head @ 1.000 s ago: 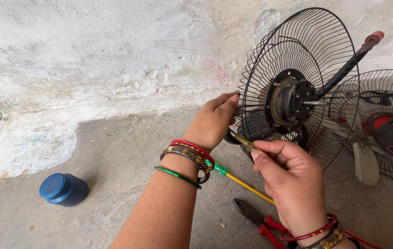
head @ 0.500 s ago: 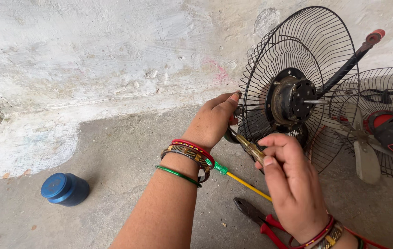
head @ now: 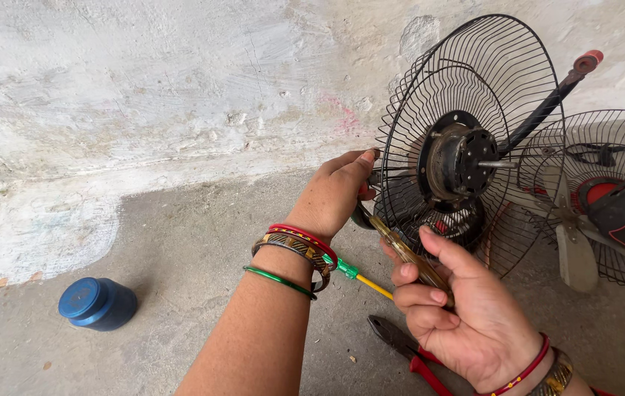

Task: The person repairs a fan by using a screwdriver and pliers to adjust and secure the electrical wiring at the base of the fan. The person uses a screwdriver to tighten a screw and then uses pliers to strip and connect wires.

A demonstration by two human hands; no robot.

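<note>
- Head view, left hand (head: pixel 338 192): reaches forward to the lower rim of the black wire fan guard (head: pixel 474 95), fingers curled closed on the rim wires. The grip appears to steady the guard, which stands tilted on the concrete floor (head: pixel 180 242) against the whitewashed wall (head: pixel 180 81).
- Head view, right hand (head: pixel 459 312): closed around a slim brass-coloured tool (head: pixel 408 257), thumb laid along its shaft. The tool slants up toward the guard's lower edge, just beside the left hand; its tip is hidden there, so what it engages cannot be told. Thumb placement suggests guiding pressure.
- Head view, fan motor (head: pixel 459 161): mounted at the guard's centre, bare shaft pointing right, no blade fitted.
- Head view, loose items: a screwdriver with green and yellow handle (head: pixel 360 277) lies on the floor under the left wrist; red-handled pliers (head: pixel 408 348) lie below the right hand, both within easy reach.
- Head view, surroundings: a second fan guard (head: pixel 606 198) with grey blades rests to the right, behind the first. A blue lidded jar (head: pixel 97 303) stands well apart at lower left.
</note>
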